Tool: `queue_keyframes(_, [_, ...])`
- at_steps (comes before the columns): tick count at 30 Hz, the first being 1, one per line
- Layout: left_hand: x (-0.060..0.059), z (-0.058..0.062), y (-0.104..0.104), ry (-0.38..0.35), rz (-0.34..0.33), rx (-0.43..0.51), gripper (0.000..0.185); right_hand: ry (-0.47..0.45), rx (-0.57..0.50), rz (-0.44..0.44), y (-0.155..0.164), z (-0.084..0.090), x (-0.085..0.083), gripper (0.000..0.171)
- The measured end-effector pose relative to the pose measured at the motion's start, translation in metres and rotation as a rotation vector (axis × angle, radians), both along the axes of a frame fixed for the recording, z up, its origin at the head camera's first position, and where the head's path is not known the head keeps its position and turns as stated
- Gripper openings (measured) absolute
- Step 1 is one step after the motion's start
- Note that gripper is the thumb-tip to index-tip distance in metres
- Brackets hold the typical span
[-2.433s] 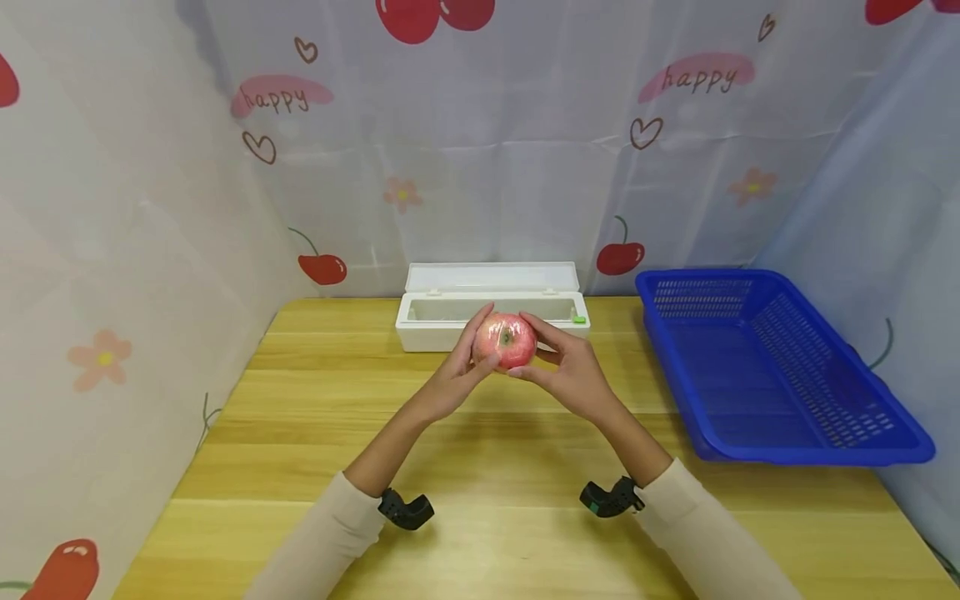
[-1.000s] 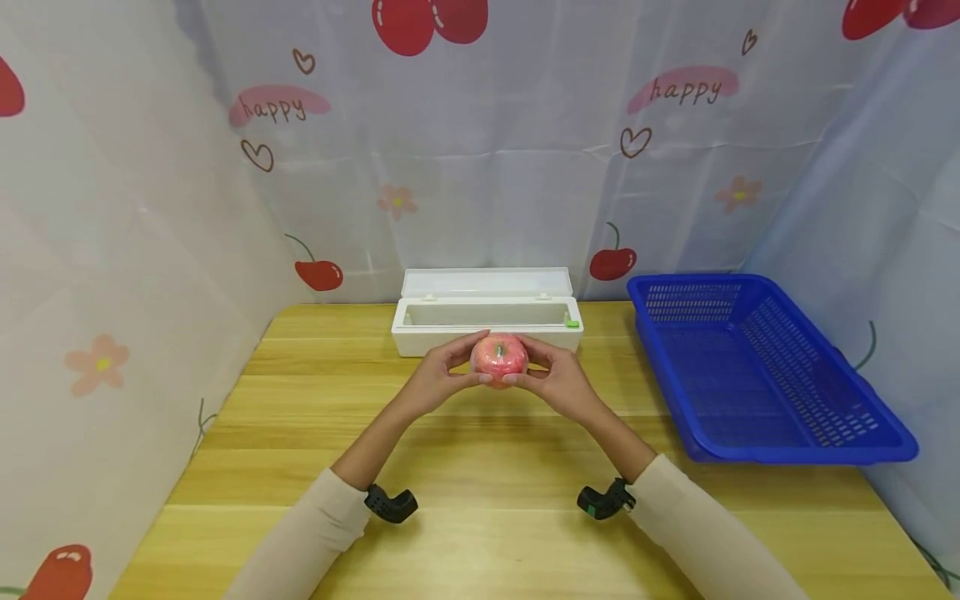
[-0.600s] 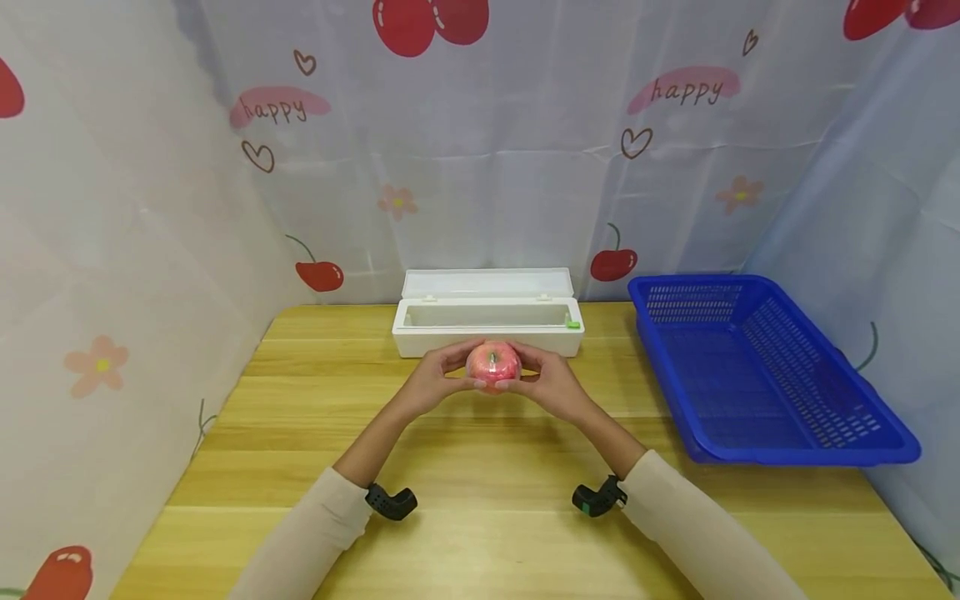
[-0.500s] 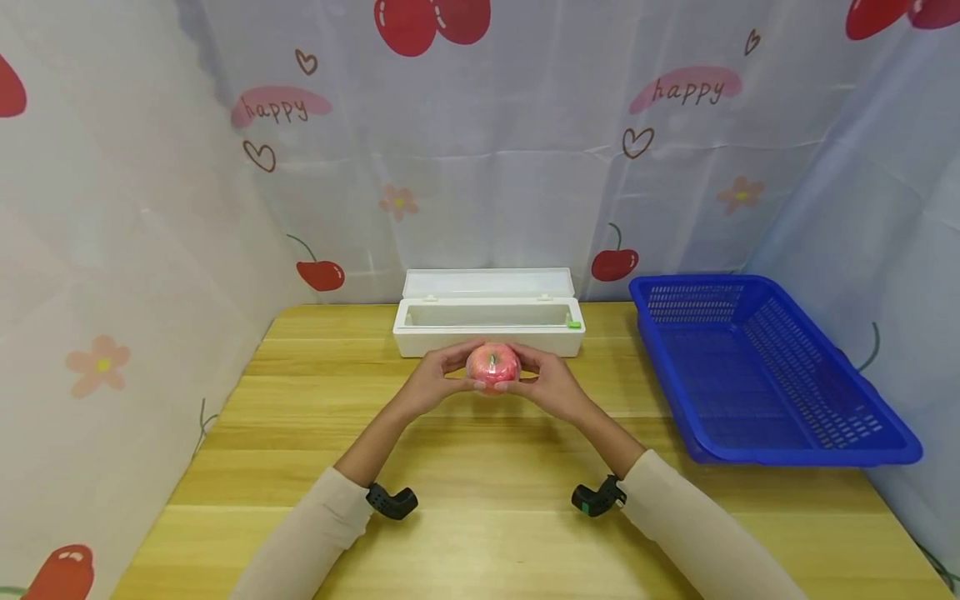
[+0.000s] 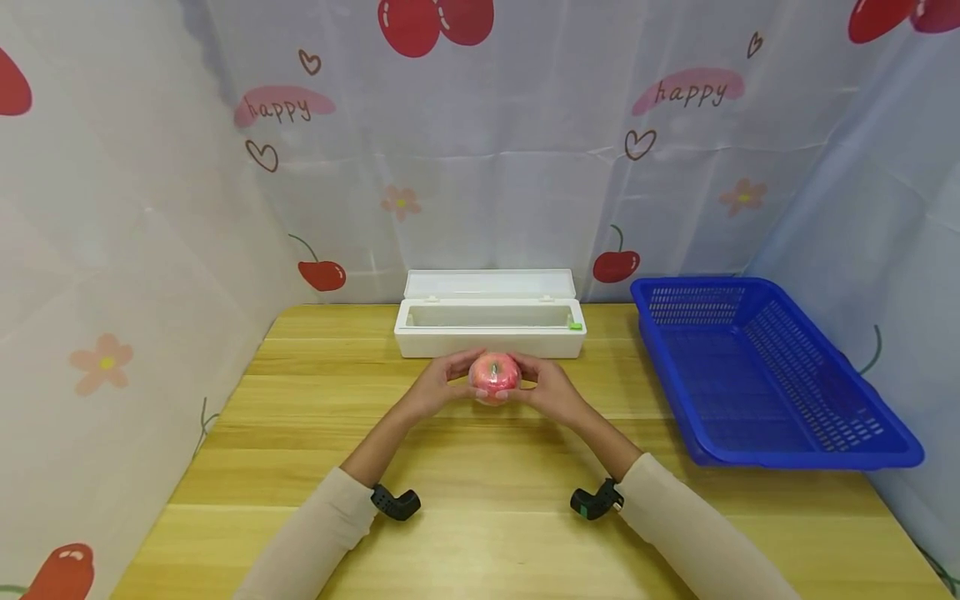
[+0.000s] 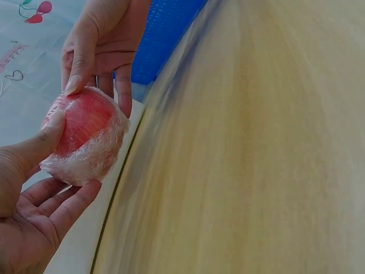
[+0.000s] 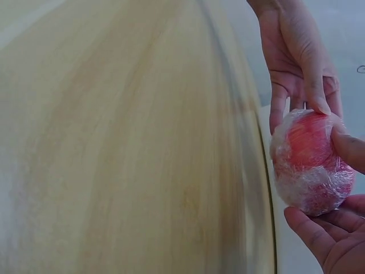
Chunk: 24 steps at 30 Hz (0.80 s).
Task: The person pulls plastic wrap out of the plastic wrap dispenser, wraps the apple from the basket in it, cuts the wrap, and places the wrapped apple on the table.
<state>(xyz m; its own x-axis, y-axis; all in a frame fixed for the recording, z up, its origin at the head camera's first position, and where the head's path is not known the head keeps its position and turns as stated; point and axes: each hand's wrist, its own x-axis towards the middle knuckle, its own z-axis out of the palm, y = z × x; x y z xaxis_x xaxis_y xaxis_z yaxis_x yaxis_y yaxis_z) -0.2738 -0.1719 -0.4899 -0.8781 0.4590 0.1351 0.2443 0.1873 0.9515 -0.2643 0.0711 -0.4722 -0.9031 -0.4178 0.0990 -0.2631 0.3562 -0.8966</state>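
A red apple (image 5: 494, 377) is wrapped in clear plastic film, its stem end facing up in the head view. My left hand (image 5: 437, 390) grips it from the left and my right hand (image 5: 552, 392) from the right. Both thumbs lie on the near side, with the other fingers reaching round behind. Crumpled, whitish film gathers on the underside of the apple (image 6: 85, 140), as the left wrist view shows. The right wrist view has the same bunched film on the apple (image 7: 312, 165), with fingertips of both hands touching it.
Behind the hands stands a long white box (image 5: 491, 342), its lid (image 5: 489, 283) raised and a green slider (image 5: 575, 326) at its right front. A blue plastic basket (image 5: 750, 392) sits to the right on the wooden table (image 5: 487, 533). A printed curtain (image 5: 495, 192) encloses the back and sides.
Both hands have drawn the apple down and nearer to me, so the white box's front now shows above it. The apple has turned slightly in the fingers. Box and basket stay put.
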Motion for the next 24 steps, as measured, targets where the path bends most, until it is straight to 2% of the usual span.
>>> queue_keyframes(7, [0.002, -0.006, 0.0, -0.017, 0.006, -0.033, 0.067, -0.008, 0.046, 0.007, 0.0, -0.006, -0.001, 0.071])
queue_keyframes(13, [0.0, -0.012, 0.0, -0.01, -0.021, -0.029, 0.068, -0.009, 0.049, 0.022, -0.001, -0.011, -0.001, 0.071])
queue_keyframes(24, [0.002, -0.011, 0.001, -0.043, -0.003, -0.057, 0.068, -0.022, 0.061, 0.034, 0.0, -0.016, -0.003, 0.068])
